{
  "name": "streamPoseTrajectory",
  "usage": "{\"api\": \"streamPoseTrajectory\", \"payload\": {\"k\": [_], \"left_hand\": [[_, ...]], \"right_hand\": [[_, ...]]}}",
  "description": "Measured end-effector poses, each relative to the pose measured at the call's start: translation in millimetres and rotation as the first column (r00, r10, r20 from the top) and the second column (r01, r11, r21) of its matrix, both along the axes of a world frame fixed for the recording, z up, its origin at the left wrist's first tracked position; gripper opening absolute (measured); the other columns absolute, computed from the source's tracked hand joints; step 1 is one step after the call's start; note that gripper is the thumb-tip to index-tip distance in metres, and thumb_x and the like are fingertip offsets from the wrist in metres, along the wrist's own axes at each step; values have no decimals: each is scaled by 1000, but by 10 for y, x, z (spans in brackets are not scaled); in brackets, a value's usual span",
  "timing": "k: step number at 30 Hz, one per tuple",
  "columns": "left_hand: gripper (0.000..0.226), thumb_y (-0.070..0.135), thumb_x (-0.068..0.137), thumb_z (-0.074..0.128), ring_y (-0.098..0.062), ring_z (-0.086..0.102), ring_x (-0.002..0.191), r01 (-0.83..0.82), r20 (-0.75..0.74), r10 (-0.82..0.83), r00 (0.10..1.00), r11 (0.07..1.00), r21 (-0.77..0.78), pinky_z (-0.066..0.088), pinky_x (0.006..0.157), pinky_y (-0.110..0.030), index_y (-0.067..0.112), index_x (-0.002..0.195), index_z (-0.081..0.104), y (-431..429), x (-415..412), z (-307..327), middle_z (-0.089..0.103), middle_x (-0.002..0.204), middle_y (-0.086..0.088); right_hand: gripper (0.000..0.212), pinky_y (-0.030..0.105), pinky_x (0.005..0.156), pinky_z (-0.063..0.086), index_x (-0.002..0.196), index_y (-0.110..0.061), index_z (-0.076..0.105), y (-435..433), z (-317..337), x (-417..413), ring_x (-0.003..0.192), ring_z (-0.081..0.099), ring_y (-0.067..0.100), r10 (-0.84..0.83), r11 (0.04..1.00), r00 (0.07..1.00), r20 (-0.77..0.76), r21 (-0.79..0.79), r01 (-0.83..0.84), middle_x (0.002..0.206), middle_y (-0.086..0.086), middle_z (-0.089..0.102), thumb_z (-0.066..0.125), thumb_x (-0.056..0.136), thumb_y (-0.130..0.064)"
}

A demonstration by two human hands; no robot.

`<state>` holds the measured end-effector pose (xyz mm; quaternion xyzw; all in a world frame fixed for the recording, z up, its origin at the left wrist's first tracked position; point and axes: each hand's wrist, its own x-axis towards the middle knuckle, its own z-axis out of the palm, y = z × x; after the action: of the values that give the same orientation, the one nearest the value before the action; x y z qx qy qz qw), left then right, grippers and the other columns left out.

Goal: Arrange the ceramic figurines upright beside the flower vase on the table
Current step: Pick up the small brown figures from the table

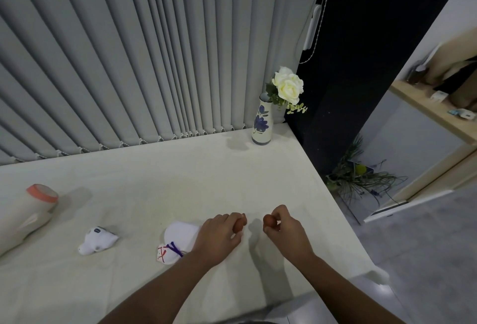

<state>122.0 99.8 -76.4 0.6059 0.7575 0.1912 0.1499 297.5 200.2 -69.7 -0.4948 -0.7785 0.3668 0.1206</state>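
My left hand (219, 238) covers most of a small brown figurine (238, 225); I cannot tell its shape. My right hand (286, 230) hides half of another (268, 220). At nine o'clock, the frame edge crops a pink-rimmed cream object (28, 210). Shelf items (462, 113) at three o'clock are too small to identify.
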Motion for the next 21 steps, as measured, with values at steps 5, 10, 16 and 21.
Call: {"api": "streamPoseTrajectory", "payload": {"k": [5, 10, 16, 21], "left_hand": [[32, 33, 88, 52, -19, 58, 95, 21, 11, -20, 1000, 1000, -8, 45, 83, -32, 25, 119, 52, 36, -1, 39, 67, 103, 5], [31, 29, 87, 52, -16, 57, 96, 14, 38, -12, 999, 999, -39, 46, 83, -32, 27, 118, 52, 55, -15, 65, 66, 103, 7], [40, 31, 88, 51, -18, 56, 100, 9, 62, -5, 998, 998, -67, 45, 87, -32, 31, 127, 48, 160, -74, 86, 64, 102, 4], [48, 29, 91, 48, -22, 56, 104, 33, 47, -29, 998, 995, -98, 45, 91, -35, 28, 138, 41, 342, -68, 194, 65, 107, -2]], "right_hand": [[41, 23, 74, 48, 124, -27, 52, 82, -9, 15, 77, 61, 14, 27, 1000, 1000, 5, 9, -27, 91, -4, 65, 62, 85, -18], [29, 28, 80, 51, 110, -24, 61, 167, 22, 9, 80, 59, 13, 50, 999, 999, 17, -2, -50, 89, -6, 65, 65, 81, -22], [21, 26, 75, 49, 100, -25, 59, 289, 84, -21, 81, 59, 11, 41, 999, 999, 27, 11, -41, 85, -9, 66, 67, 80, -21], [15, 32, 74, 51, 95, -23, 58, 392, 86, -65, 79, 59, 15, 56, 997, 995, 79, 46, -60, 85, -6, 65, 65, 81, -23]]}}
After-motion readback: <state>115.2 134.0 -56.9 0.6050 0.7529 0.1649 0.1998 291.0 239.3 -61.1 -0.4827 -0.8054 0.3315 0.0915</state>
